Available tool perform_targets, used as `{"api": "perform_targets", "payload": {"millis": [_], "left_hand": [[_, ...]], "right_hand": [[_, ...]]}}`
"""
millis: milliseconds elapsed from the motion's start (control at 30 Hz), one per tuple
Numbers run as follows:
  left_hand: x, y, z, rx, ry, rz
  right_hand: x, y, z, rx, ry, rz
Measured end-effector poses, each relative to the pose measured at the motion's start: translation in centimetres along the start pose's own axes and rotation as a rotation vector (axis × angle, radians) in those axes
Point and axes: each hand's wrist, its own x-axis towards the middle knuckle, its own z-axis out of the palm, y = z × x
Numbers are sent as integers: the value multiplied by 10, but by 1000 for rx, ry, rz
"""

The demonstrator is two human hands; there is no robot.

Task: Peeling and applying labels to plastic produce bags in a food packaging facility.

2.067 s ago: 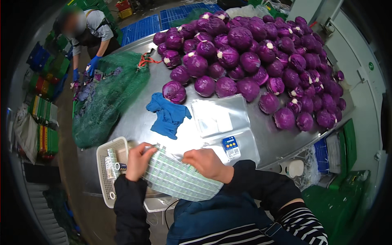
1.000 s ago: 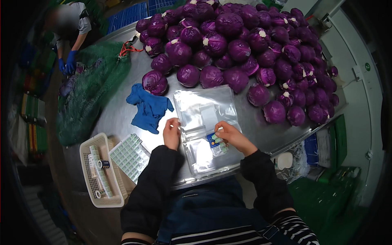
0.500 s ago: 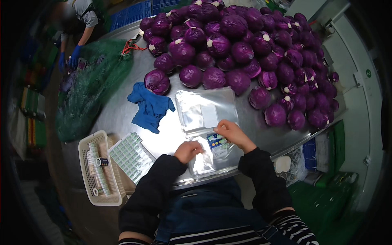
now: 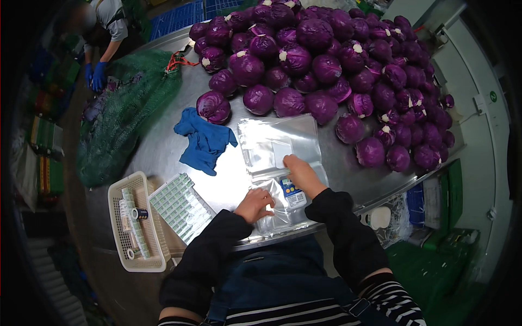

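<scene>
A stack of clear plastic bags lies flat on the metal table in front of me, glossy with reflected light. On its near half is a printed blue and yellow label with a white part below. My left hand rests on the left side of this near half, thumb and fingers apart, holding nothing. My right hand reaches over the right side, its fingertips pinched together beside a pale rectangular patch on the far half. Whatever lies between those fingertips is too small to make out.
Purple cabbages are heaped across the back and right. A blue cloth, a sticker sheet and a cream basket holding rolls lie left. Beyond the green net sack, a person wears blue gloves.
My right hand has moved away from the label toward the far half of the bags, uncovering more of the label. The fingers of my left hand have spread.
</scene>
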Motion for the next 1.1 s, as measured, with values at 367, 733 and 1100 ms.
{"api": "perform_targets", "payload": {"millis": [367,733,1100], "left_hand": [[35,-28,-33,-835,1073,-601],[-2,-12,12,-112,105,-44],[38,-14,-30,-591,871,-603]], "right_hand": [[-2,-39,-36,509,-154,227],[-5,-17,-23,-271,-49,248],[-5,-13,-21,380,-191,184]]}}
